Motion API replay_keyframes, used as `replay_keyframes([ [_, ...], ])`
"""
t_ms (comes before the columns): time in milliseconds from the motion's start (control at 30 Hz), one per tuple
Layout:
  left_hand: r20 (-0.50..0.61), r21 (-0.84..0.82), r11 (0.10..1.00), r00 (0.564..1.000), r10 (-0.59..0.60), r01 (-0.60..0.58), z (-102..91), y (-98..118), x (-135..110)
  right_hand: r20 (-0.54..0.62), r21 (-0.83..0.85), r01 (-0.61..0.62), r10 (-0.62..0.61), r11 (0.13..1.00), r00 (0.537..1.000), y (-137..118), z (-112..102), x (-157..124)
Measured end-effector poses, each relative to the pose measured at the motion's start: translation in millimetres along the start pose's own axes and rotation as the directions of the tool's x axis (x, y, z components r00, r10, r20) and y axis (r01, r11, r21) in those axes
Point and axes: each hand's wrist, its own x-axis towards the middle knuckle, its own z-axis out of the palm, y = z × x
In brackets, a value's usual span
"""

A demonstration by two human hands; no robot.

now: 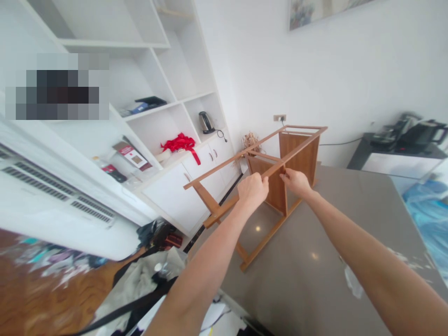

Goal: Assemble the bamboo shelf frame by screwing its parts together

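Note:
A brown wooden shelf rack (269, 233) lies on its side on the grey tabletop (301, 289), its long rails running away from me. Two of its shelf boards stand on edge between the rails; one, the farther board (299, 156), is at the far end. My left hand (252, 192) is wrapped round the near upper rail. Just beyond it, my right hand (297, 182) pinches at the edge of the middle board (269, 186), right below that rail. Whatever is between those fingertips is too small to make out.
White cabinets (171, 196) at the left hold a red ribbon (180, 143) and an electric kettle (206, 122). A dark-topped stand (402, 151) with appliances is at the right. Clothes and bags (140, 284) lie along the table's left side. A scrap of plastic (353, 282) sits near my right forearm.

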Motion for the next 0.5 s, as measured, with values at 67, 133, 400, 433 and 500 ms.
replay_keyframes([
  [67,0.065,-0.026,0.999,0.998,0.026,-0.025,0.8,18,-4,0.027,-0.014,-0.058,0.058,0.998,0.998,14,-1,3],
  [133,0.157,-0.033,0.995,0.983,0.099,-0.095,-3.7,36,-9,0.065,-0.037,-0.109,0.111,0.993,0.992,28,-3,3],
  [400,0.307,-0.149,0.919,0.866,0.395,-0.366,-48.4,21,-25,0.219,-0.047,-0.139,0.146,0.989,0.965,52,-36,-23],
  [433,0.270,-0.205,0.894,0.855,0.444,-0.399,-49.8,10,-28,0.241,-0.020,-0.132,0.133,0.991,0.961,51,-44,-30],
  [500,0.230,-0.302,0.842,0.823,0.520,-0.448,-46.7,-13,-39,0.268,0.070,-0.112,0.089,0.991,0.959,45,-62,-49],
])
